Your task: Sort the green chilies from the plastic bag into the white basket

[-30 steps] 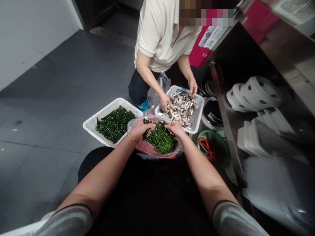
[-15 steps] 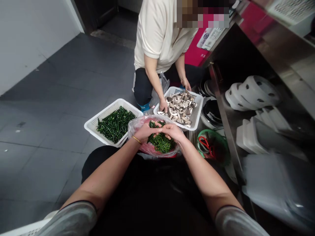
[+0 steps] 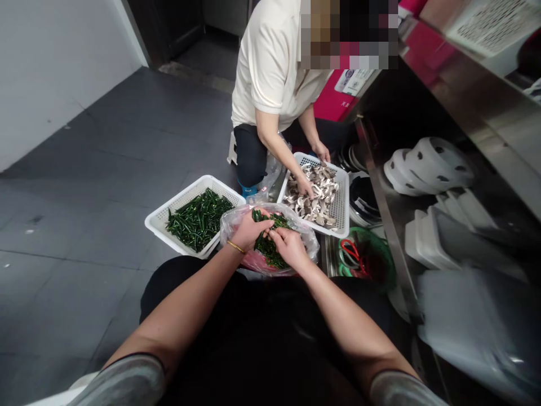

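Note:
Several green chili peppers [image 3: 256, 215] stick out of my left hand [image 3: 250, 230], which is closed round them. Just right of it, my right hand [image 3: 291, 247] is closed in a pinch close to the left thumb; what lies between its fingertips is too small to make out. Both hands are over a clear plastic bag [image 3: 311, 243] with a reddish inside, spread open in front of my knees. Thin green stems and bits [image 3: 274, 258] lie in the bag under my hands. To the left, a white perforated basket [image 3: 157, 226] holds a heap of green chilies [image 3: 200, 219].
A co-worker [image 3: 262, 73] crouches opposite, one hand among sliced mushrooms [image 3: 319, 189] in a white basket [image 3: 344, 214]. At the right, scissors with red handles [image 3: 353, 251] lie in a green basket [image 3: 382, 239]. A metal shelf [image 3: 391, 248] with white containers [image 3: 426, 234] runs alongside.
My hands have drawn slightly apart, the right one moving a little down. The co-worker's hand has moved right, deeper into the mushrooms, and their basket has shifted slightly.

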Available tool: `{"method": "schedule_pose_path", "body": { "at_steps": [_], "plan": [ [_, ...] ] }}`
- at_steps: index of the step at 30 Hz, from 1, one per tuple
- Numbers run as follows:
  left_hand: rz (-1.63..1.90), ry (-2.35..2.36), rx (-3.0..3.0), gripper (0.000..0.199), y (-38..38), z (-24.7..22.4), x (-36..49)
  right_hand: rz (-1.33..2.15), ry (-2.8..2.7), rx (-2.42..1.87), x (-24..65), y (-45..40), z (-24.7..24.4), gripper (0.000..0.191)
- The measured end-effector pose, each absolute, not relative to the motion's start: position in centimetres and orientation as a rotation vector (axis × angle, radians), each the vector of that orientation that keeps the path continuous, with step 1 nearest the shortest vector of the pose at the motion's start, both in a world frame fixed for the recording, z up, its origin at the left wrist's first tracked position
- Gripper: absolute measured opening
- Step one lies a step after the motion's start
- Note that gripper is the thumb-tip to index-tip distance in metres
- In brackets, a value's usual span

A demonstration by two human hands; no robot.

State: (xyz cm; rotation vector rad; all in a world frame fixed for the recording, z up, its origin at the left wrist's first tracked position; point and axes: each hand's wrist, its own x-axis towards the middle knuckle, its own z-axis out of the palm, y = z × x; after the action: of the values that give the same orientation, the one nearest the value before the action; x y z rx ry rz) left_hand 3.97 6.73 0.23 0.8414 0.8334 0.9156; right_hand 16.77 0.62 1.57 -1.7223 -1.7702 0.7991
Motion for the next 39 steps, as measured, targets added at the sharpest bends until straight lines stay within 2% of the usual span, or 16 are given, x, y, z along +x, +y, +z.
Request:
{"method": "schedule_pose_path", "body": {
  "at_steps": [2, 5, 9, 11, 14, 16, 21, 26, 31, 34, 36, 39],
  "plan": [
    [0.882, 0.836, 0.805, 0.026, 6.7, 0.3, 3.7, 0.655, -2.019, -1.638, 16.7, 0.2, 1.9, 0.035],
    [0.803, 0.827, 0.669, 0.026, 7.3, 0.4, 2.8, 0.659, -2.341, -1.521, 18.1, 0.0, 2.4, 0.033],
    [0.871, 0.779, 0.435, 0.025, 8.8, 1.2, 1.2, 0.769, -2.511, -1.948, 21.8, 1.9, 2.3, 0.023],
    [0.918, 0.75, 0.361, 0.023, 9.3, 1.6, 0.7, 0.667, -2.469, -2.146, 22.4, 3.7, 1.5, 0.025],
    [0.92, 0.715, 0.31, 0.02, 9.5, 2.0, 0.6, 0.442, -2.388, -2.234, 20.9, 6.5, -0.7, 0.033],
    [0.893, 0.72, 0.312, 0.019, 9.4, 1.9, 0.7, 0.406, -2.405, -2.296, 19.3, 8.0, -2.1, 0.031],
    [0.78, 0.748, 0.438, 0.026, 9.0, 0.9, 1.1, 0.458, -2.318, -2.311, 20.1, 9.3, -1.7, 0.023],
    [0.711, 0.767, 0.524, 0.025, 9.0, 0.5, 1.4, 0.693, -2.23, -2.181, 21.2, 9.1, -0.3, 0.024],
    [0.764, 0.93, 0.648, 0.025, 8.9, 0.5, 1.6, 0.584, -2.376, -2.349, 18.3, 8.9, -2.4, 0.026],
    [0.756, 1.02, 0.794, 0.024, 8.6, 0.2, 1.8, 0.561, -2.358, -2.245, 19.4, 8.8, -1.6, 0.022],
    [0.745, 1.052, 0.907, 0.023, 8.5, 0.0, 2.1, 0.672, -2.243, -2.117, 20.7, 8.5, -0.2, 0.02],
    [0.747, 1.051, 1.089, 0.024, 8.2, -0.3, 2.9, 1.046, -1.926, -1.852, 21.4, 7.6, 1.8, 0.027]
  ]
}}
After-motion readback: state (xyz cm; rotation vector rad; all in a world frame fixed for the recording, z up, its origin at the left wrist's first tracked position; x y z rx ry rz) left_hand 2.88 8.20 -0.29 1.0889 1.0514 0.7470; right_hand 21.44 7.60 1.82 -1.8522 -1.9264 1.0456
